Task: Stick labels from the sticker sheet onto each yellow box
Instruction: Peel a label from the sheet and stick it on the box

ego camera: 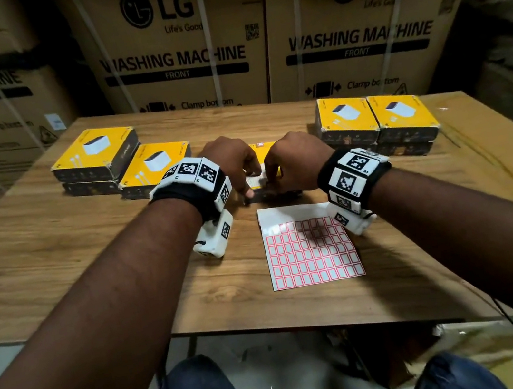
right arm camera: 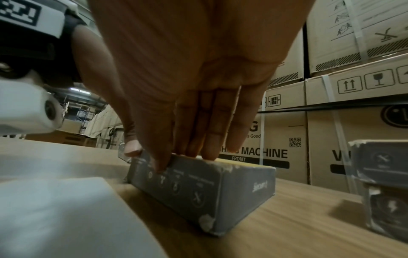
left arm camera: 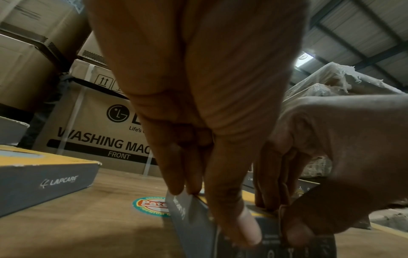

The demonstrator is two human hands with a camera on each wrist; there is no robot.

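Working at the middle of the wooden worktop (ego camera: 89, 256), you have both hands on one yellow box (right arm camera: 205, 185) that lies flat just beyond the sticker sheet (ego camera: 312, 253). Your left hand (ego camera: 229, 161) has its fingers (left arm camera: 249, 232) curled down over the box's near left corner, thumb against the dark side wall, gripping it. Your right hand (ego camera: 297, 160) rests its fingers (right arm camera: 209, 139), held close together and fairly straight, on the yellow top near the front edge, while the thumb presses the grey side panel printed with icons. Between the two hands a small pale patch shows on the box top in the head view; whether it is a label you cannot tell. The sticker sheet lies flat on the worktop near your right wrist, its upper strip bare white, the rest filled with rows of red-bordered labels. More yellow boxes sit in two groups, a left group (ego camera: 96, 156) and a right group (ego camera: 375, 120), well apart. Large cardboard cartons (ego camera: 175, 44) stand behind the worktop.
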